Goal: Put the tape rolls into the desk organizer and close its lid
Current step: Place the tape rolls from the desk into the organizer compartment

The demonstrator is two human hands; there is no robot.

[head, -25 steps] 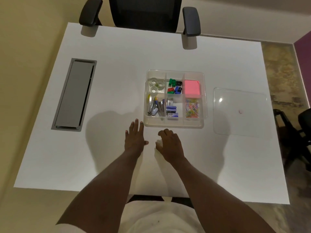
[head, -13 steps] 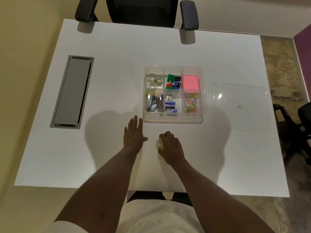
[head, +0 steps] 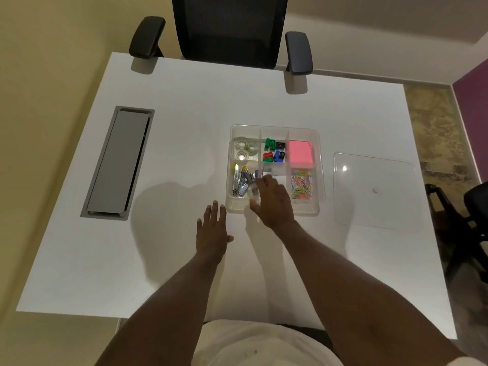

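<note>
Left hand lies flat on the table near the front edge, fingers spread, holding nothing.

Just to its right, the right hand is over the front wall of the desk organizer, fingers pinched narrow round a clear tape roll. The roll's hole faces roughly up, so its axis is about vertical; no long axis to speak of.

Three tape rolls already lie flat in the organizer's back-left compartment, holes up.

Progress, as I judge it: mostly done w/ the rolls. The held one seems the last, no others seen on the table. It's above the front-left section w/ the staplers, not yet w/ the rest.

Lid lies flat toward the table's right edge, apart from the organizer. Closing not yet begun.
</note>
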